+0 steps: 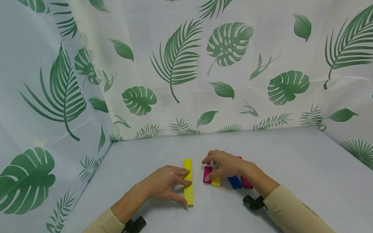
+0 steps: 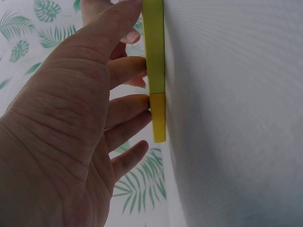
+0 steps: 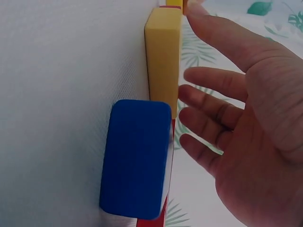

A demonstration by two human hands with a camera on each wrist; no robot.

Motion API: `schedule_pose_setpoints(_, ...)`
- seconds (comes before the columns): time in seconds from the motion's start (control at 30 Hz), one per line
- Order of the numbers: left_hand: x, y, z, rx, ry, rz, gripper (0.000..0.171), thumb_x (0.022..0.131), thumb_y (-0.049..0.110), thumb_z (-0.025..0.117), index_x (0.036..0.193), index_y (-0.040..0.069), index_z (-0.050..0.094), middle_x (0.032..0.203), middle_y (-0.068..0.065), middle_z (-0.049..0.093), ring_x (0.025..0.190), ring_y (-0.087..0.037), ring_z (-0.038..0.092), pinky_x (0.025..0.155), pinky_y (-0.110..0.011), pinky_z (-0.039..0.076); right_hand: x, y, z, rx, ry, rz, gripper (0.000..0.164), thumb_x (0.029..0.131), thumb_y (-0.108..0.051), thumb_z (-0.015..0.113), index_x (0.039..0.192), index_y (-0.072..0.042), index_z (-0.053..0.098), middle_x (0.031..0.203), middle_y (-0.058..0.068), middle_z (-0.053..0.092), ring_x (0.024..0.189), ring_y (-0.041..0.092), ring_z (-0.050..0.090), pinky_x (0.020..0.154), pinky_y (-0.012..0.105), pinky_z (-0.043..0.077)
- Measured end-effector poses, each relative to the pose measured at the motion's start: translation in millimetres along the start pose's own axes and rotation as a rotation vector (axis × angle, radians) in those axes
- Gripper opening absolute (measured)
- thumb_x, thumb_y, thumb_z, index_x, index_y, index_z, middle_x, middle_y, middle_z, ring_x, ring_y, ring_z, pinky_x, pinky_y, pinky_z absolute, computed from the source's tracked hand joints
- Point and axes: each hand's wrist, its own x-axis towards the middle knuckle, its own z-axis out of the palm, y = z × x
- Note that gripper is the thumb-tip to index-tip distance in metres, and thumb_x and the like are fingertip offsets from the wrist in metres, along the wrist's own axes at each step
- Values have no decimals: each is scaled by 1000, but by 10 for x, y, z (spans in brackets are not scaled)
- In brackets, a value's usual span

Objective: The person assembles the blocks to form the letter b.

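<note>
Two yellow blocks lie end to end on the white table, the far one (image 1: 188, 163) and the near one (image 1: 188, 195). My left hand (image 1: 167, 182) rests against them with fingers fairly straight, fingertips on the long side near the seam and thumb by the near end. My right hand (image 1: 223, 164) hovers over a magenta block (image 1: 208, 172), thumb at its near end and forefinger beyond its far end, the fingers loosely bent. Beside that block lies an orange-yellow block (image 1: 216, 181), partly under the hand. A blue block (image 3: 135, 161) shows large in the right wrist view.
Right of the blue block sits another magenta block (image 1: 247, 182), partly hidden by the right forearm. A red edge (image 1: 239, 157) peeks out behind the right wrist. Leaf-print cloth (image 1: 174, 119) rises behind the table (image 1: 148, 151) and along both sides.
</note>
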Motion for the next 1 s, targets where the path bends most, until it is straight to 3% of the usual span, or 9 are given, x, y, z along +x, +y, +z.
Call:
schedule_pose_setpoints(0.4,2,1,2,-18,-1,2,69,79,74,76,131,29,74,149,-2,61,142,-15,55,119,-43,45,0,-110,11,-92,-15,51,53,82,-50,86,125,-22,74,114,-7,66,103,15,58,85,32,55)
schedule_pose_setpoints(0.87,-50,18,-3,1,4,14,68,81,71,75,133,27,73,151,-5,59,143,-19,54,117,-46,47,17,-106,34,-64,-15,75,60,81,-50,87,130,-19,71,112,-7,65,99,14,57,83,30,56)
schedule_pose_setpoints(1.0,-69,32,4,-19,-1,-8,70,81,72,75,134,27,72,153,-4,58,145,-18,52,118,-45,45,12,-103,37,-47,-4,92,58,80,-49,88,125,-17,69,109,-7,65,99,14,57,82,30,55)
